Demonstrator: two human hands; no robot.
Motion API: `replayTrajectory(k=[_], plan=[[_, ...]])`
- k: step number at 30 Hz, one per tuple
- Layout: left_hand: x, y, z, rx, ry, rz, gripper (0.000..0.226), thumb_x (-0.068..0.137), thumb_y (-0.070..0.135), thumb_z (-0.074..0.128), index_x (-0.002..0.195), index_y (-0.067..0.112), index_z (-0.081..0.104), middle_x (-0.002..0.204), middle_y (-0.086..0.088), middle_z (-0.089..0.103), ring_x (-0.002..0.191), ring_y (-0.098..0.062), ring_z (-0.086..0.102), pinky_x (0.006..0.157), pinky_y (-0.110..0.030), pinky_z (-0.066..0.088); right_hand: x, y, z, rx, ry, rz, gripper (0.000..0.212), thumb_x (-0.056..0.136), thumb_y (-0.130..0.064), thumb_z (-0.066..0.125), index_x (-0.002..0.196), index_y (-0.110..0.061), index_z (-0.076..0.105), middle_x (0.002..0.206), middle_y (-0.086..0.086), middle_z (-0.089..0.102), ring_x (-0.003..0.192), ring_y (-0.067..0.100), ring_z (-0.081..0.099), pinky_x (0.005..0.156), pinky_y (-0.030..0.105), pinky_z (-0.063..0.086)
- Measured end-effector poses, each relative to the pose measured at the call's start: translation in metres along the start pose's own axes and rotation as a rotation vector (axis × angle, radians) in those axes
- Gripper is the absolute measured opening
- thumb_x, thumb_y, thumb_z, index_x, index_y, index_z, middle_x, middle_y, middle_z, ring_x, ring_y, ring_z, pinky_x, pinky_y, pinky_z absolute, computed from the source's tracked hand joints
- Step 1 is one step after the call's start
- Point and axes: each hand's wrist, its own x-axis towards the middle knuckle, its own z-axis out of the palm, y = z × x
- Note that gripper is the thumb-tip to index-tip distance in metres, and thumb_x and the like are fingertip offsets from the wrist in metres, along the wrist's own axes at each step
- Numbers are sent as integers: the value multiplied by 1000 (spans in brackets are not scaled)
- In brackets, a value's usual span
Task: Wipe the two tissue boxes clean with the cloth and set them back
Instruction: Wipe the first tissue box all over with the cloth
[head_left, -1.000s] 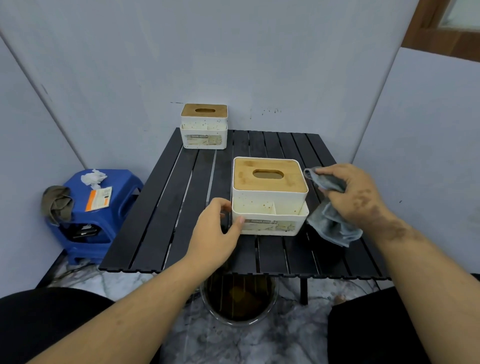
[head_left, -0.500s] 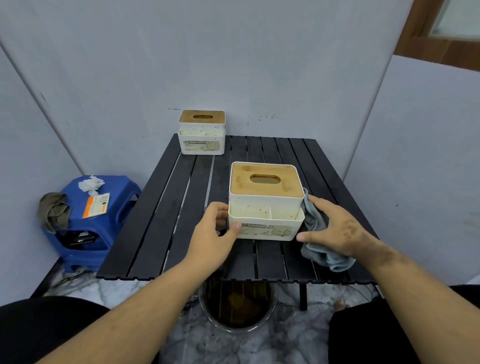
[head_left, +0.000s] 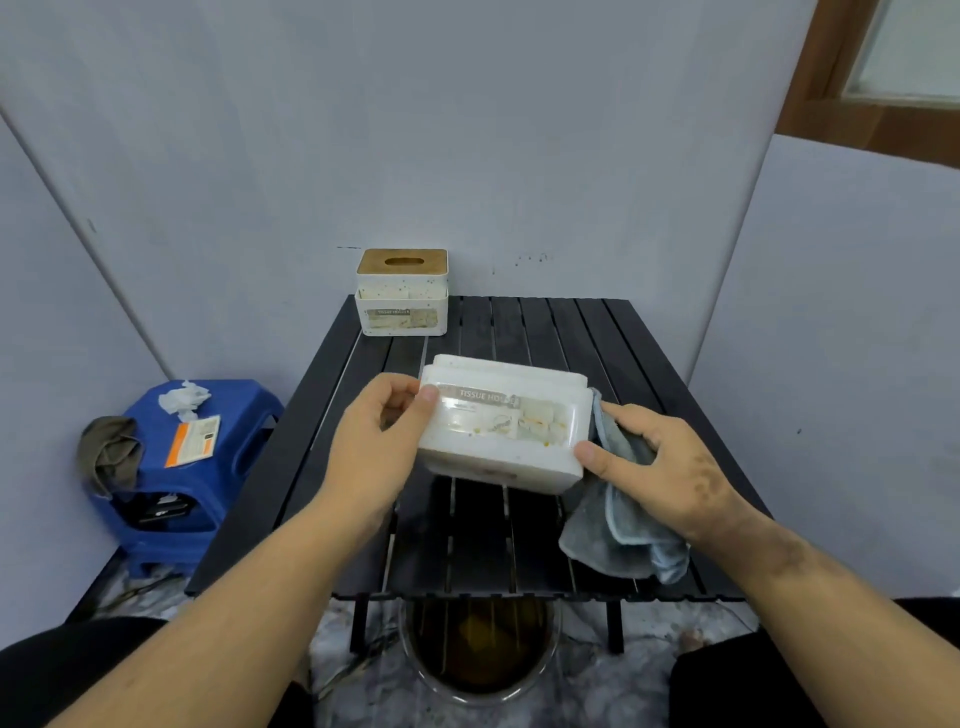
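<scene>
The near white tissue box (head_left: 501, 423) is tipped back off the black slatted table (head_left: 524, 551), its labelled, stained front face turned up toward me and its wooden lid hidden. My left hand (head_left: 374, 447) grips its left end. My right hand (head_left: 660, 462) presses a grey-blue cloth (head_left: 618, 535) against its right end, thumb on the box's lower corner. The cloth hangs down onto the table. A second white tissue box (head_left: 402, 293) with a wooden slotted lid stands upright at the table's far left corner.
A blue plastic stool (head_left: 176, 467) stands left of the table with crumpled tissue, an orange-and-white card and an olive rag on it. A round bucket (head_left: 480, 654) of brownish water sits on the marble floor under the table's front edge. Grey panels enclose the table.
The near box, upright on the table before, is now lifted and tilted back with its front face up. My right hand moved in and pressed the cloth to its right end.
</scene>
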Motion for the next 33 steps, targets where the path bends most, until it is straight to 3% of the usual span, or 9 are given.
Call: replayTrajectory(k=[5,10,13,16,21,26,29,33], plan=[[8,6,-5,-48,-47,-70,16,103,30,55,105,21,68,107,6,72,99,-9,63,80,-25,45,-5,-11,14,87,-39,7,29,78,-41,72,102,-26,75,95,-8,76,89,8,72,76,22,56],[21,3,-14,-94,-136,-159,31,85,40,59,109,23,71,109,6,74,111,-19,64,98,-39,47,-2,-7,10,-8,-94,5,16,83,-20,77,98,-26,76,91,-8,76,85,7,72,76,21,57],[29,-1,-15,-84,-174,-170,33,84,39,59,113,26,71,111,9,74,112,-17,65,101,-42,48,9,-2,-7,-161,-29,-10,30,78,-12,81,96,-35,73,89,-22,73,83,-4,68,72,8,50],[37,-4,-13,-78,-149,-161,20,100,28,60,117,23,68,111,9,74,109,-13,67,97,-39,53,22,4,-19,-193,78,-1,34,79,-16,81,104,-37,72,95,-27,72,89,-8,67,77,11,51],[54,-5,1,-51,-96,-173,22,100,37,60,115,22,66,110,4,76,110,-18,69,98,-44,54,22,0,-3,-30,17,-17,41,75,-10,83,107,-32,73,99,-22,74,93,-4,69,78,9,52],[64,-1,13,0,59,-185,31,93,49,65,105,21,65,102,5,76,100,-17,71,93,-42,56,11,-4,15,-2,46,-73,42,71,-11,87,104,-33,73,97,-23,73,91,-3,69,76,10,53],[61,3,11,-41,44,-177,29,97,45,62,108,18,64,100,6,77,96,-15,72,93,-43,56,8,-4,19,11,63,-90,42,71,-12,86,104,-35,73,98,-24,72,92,-3,69,76,8,52],[42,8,-5,-29,-60,-138,36,93,53,61,114,25,62,109,8,75,107,-15,69,95,-42,54,5,-4,17,42,57,-81,41,72,-10,85,103,-34,73,99,-21,73,92,-1,69,76,10,53]])
